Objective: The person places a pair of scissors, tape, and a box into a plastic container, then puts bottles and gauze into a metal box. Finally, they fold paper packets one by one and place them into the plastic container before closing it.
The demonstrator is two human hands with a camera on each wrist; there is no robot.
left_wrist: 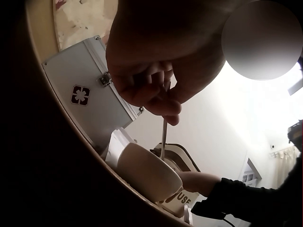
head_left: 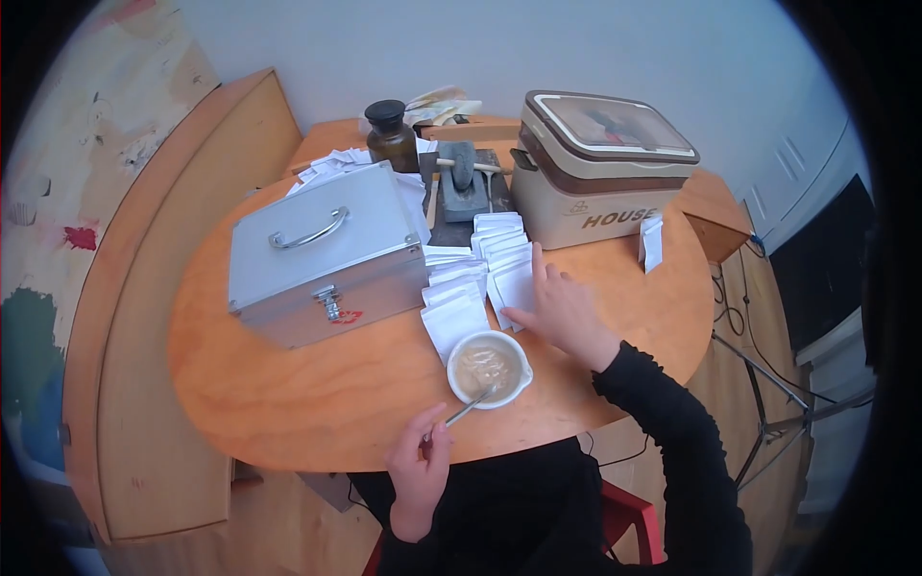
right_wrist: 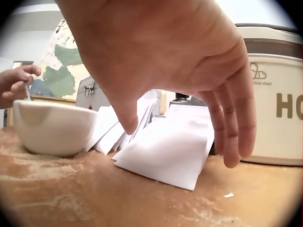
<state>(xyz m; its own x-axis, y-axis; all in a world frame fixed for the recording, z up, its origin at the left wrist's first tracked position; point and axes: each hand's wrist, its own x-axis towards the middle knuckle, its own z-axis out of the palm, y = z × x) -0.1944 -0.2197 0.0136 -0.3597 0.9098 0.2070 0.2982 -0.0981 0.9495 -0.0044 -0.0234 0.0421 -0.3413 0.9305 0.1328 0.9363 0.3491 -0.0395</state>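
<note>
the left hand point(head_left: 420, 470) is bending its fingers and thumb together, clamping the handle of a slim metal utensil point(head_left: 468, 410), whose lower end is dipping into a white bowl point(right_wrist: 54, 132). the bowl is standing near the table's point(head_left: 288, 403) front edge, its small spout pointing to the right, and it is holding a pale, cloudy mixture point(head_left: 480, 369). the right hand point(head_left: 569, 309) is holding its thumb and fingers apart, hovering around the near end of a row of folded white papers point(head_left: 509, 280); the thumb is hanging at the left side of the papers and the fingers at the right, though whether a tip is touching them one cannot tell. a second row of white papers point(head_left: 455, 317) is lying just to the left, its nearest sheet reaching to the far side of the bowl. a silver case point(head_left: 298, 230) is resting left of the papers, a beige and brown box point(head_left: 591, 197) is standing to their right, and a folded white piece point(head_left: 651, 244) is leaning by the box's front. behind the case a dark brown bottle point(head_left: 392, 144) is standing upright, while a grey stone block point(head_left: 466, 204) is lying beyond the papers
</note>
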